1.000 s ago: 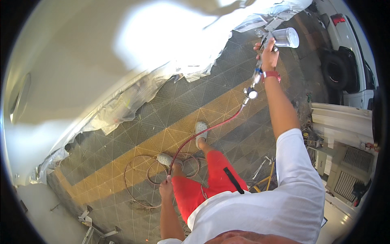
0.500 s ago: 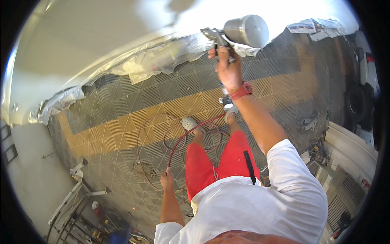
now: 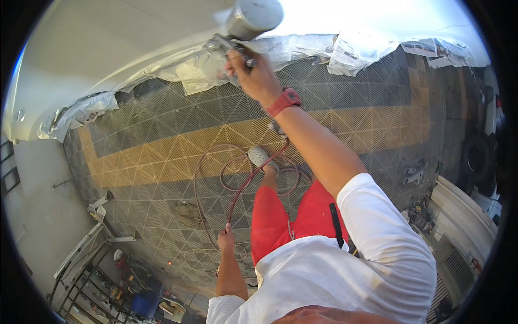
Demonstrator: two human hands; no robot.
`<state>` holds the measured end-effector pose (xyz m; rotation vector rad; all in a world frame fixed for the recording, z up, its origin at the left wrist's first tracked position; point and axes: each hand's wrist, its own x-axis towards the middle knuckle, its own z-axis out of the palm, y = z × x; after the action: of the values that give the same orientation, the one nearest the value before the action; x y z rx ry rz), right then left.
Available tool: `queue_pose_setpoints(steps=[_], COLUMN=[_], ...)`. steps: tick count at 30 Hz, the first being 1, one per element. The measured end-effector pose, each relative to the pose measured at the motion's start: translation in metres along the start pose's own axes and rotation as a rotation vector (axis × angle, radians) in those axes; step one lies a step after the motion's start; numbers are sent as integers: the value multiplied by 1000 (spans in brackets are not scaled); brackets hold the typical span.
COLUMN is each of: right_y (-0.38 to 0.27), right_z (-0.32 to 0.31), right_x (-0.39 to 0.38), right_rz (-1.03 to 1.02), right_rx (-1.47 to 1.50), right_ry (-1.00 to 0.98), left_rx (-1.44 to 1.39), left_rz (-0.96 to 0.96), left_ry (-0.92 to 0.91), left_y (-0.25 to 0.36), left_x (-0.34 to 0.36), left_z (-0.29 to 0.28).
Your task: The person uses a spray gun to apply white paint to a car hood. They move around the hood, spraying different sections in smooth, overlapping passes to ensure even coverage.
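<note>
**A:** Right hand [image 3: 258, 78] up high, fingers wrapped tight round the grip of a spray gun [image 3: 229, 47], metal cup [image 3: 253, 15] sitting on top of it. Red watch [image 3: 285, 101] on that wrist. Gun right against the pale car panel [image 3: 108, 59], just above the masking paper and plastic [image 3: 183, 67] hanging off the panel's lower edge.

**B:** And the left?

**A:** Left hand [image 3: 226, 237] down low by the hip, curled loosely round the red air hose [image 3: 249, 181]. Looks closed on it, thumb side up, though small in the picture, so hard to swear to how tight.

**B:** Hose run?

**A:** Long axis going up from the left hand toward the right wrist, fitting [image 3: 277, 128] hanging under the forearm. Spare loops coiled on the tiled floor [image 3: 162, 162], around the grey shoe [image 3: 259, 156] on the yellow stripe.

**B:** So which way from the gun to the work?

**A:** Nozzle end pointing left and up, along the panel rather than down at the floor. Right hand clearly the nearer one to the panel; left well apart, below, only minding slack. Red shorts [image 3: 291, 216] and white shirt [image 3: 345, 259] filling the bottom edge.
</note>
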<state>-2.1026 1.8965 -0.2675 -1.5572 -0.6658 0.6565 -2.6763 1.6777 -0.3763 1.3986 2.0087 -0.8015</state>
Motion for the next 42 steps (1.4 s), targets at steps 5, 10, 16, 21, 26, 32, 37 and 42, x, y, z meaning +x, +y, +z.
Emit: queue_pose_setpoints(steps=[5,10,16,21,26,32,37,42], right_y=[28,51,52,64,79,101,118,131], right_z=[-140,-304,-468,-586,-678,-729,-660,-517], right_x=[-16,-44,-65,-63,-42,0,3,-20], right_rz=[58,92,41,59,74,110,85,104], right_rx=[-64,-129,-132,-178,-152,-184,-146,-16], right_ry=[207,405,554,648,827,1122,1108,822], left_rx=[45,266,275,390,323,198,116,51], left_rz=[149,349,459,538,592,588,467,355], left_ry=[-57,-103,-225,-277,-321,-224,-165,-159], left_y=[69,155,266,347,404,397,355,264], left_x=[-25,-45,-87,-118,-150,-151,-129,-66], left_z=[18,50,87,125,141,142,115,100])
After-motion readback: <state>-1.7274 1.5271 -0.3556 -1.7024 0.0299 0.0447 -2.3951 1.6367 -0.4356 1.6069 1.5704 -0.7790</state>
